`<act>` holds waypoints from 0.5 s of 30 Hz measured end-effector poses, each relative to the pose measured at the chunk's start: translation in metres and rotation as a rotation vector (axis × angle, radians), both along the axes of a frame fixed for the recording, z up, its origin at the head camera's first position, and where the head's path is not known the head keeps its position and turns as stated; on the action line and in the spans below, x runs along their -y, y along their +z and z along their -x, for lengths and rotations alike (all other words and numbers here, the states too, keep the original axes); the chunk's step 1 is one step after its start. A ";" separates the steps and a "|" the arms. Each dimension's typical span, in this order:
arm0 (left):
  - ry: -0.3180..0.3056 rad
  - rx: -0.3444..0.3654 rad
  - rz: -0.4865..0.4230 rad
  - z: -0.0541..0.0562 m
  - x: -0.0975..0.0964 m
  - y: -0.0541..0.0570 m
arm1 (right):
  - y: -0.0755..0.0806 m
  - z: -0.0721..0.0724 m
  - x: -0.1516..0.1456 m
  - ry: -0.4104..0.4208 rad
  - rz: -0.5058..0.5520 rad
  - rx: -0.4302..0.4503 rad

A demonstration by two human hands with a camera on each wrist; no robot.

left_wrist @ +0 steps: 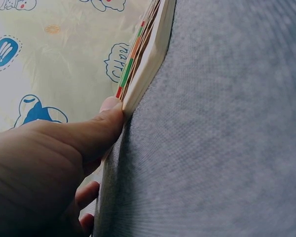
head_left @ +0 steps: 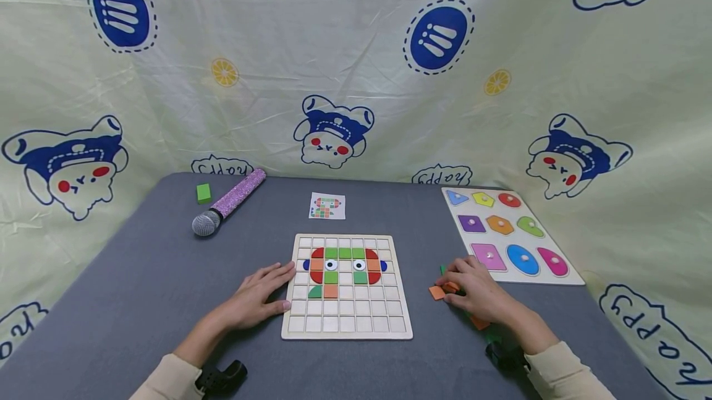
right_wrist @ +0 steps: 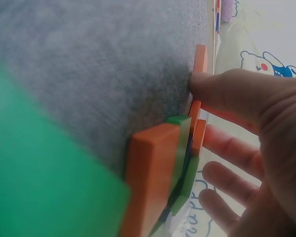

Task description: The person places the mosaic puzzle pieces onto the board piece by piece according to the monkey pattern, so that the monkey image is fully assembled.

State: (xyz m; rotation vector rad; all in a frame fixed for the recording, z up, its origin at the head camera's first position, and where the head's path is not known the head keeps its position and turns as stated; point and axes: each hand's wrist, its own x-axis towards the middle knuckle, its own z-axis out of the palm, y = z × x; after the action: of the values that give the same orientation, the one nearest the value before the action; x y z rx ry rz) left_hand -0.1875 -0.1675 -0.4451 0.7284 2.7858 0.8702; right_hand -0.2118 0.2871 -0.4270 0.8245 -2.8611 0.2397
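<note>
A white square grid board [head_left: 322, 324] lies mid-table, with red, green, orange and blue pieces and two eye tiles set in its upper cells. A green quarter-round piece [head_left: 315, 292] and an orange square [head_left: 330, 291] sit in a row below them. My left hand [head_left: 254, 296] rests against the board's left edge, thumb [left_wrist: 108, 111] touching its side. To the right of the board, my right hand [head_left: 479, 289] reaches over loose orange and green pieces, its fingers spread. Its thumb [right_wrist: 222, 88] is at an orange tile [right_wrist: 201, 58]; the hand partly hides the pile.
A small printed pattern card [head_left: 327, 206] lies behind the board. At the back left are a purple glittery microphone [head_left: 239, 195] and a green block [head_left: 203, 193]. A shape puzzle board [head_left: 508, 236] with knobbed pieces lies at the right, just beyond my right hand.
</note>
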 end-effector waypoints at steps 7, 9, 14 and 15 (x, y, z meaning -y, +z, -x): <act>-0.005 -0.006 -0.021 0.000 0.000 -0.001 | 0.003 -0.002 0.004 -0.007 0.024 0.017; -0.004 -0.008 -0.022 0.000 -0.001 -0.001 | 0.006 -0.003 0.008 0.004 0.038 0.016; -0.001 -0.007 -0.019 0.000 -0.001 0.000 | 0.010 -0.007 0.023 0.022 0.043 0.000; -0.001 -0.007 -0.019 0.000 -0.001 0.000 | 0.010 -0.008 0.027 0.023 0.043 0.000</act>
State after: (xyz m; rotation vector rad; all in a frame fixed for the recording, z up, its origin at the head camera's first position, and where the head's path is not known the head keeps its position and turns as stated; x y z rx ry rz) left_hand -0.1873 -0.1667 -0.4454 0.7370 2.7868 0.8967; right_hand -0.2041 0.2603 -0.4170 0.8503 -2.8370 0.3029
